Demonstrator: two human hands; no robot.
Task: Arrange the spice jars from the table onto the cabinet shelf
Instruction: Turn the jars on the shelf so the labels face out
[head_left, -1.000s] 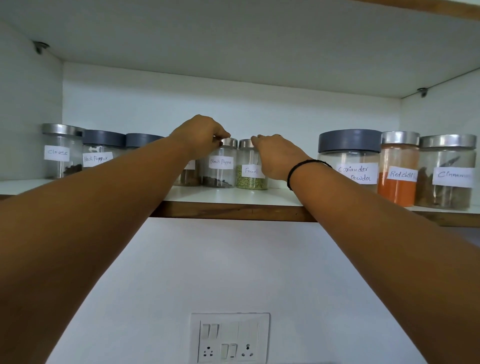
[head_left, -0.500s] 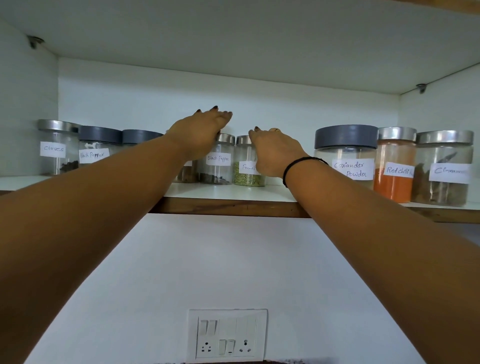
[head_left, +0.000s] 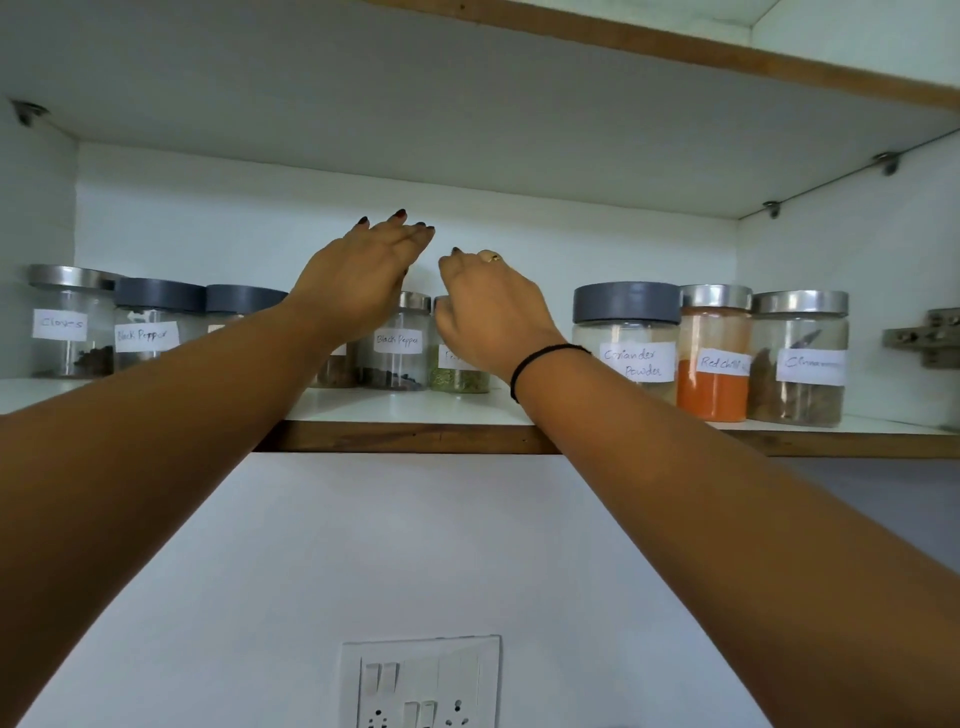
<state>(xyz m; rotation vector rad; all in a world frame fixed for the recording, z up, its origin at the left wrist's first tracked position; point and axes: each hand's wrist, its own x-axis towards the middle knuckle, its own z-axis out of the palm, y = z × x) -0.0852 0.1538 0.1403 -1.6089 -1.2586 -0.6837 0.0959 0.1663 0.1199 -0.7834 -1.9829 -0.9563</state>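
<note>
**Q:** Where are the spice jars?

**Me:** All upright in one row on the cabinet shelf (head_left: 415, 408). Mid-row is the small Black Pepper jar (head_left: 397, 348), w/ a steel lid and dark bits at the bottom. Just beside it on the right is the green spice jar (head_left: 460, 378), its label mostly hidden by my hand.

**Q:** And your hands?

**Me:** My left hand (head_left: 358, 283) is over the small Black Pepper jar. Its fingers (head_left: 402, 234) are straight and close together, pointing at the back wall, gripping nothing. The palm overlaps part of the lid from this angle. My right hand (head_left: 493, 312) is in front of and above the green spice jar, fingers (head_left: 460, 257) curled. Can't tell if it touches or holds the jar, as the hand hides most of it. There's a ring (head_left: 491, 256) on one finger and a black band (head_left: 550, 358) on that wrist.

**Q:** What else is on the shelf?

**Me:** Far left:
- Cloves jar (head_left: 67, 322), steel lid.
- Large Black Pepper jar (head_left: 156, 327), grey lid.
- Another grey-lid jar (head_left: 244, 301), label behind my left arm.

Right of my hands:
- Coriander Powder jar (head_left: 626, 338), grey lid.
- Red chilli jar (head_left: 714, 364), orange powder.
- Cinnamon jar (head_left: 800, 364).

These three stand close together. A metal hinge (head_left: 930, 338) is on the right cabinet wall, and a switch plate (head_left: 421, 680) is on the wall below the shelf.
</note>
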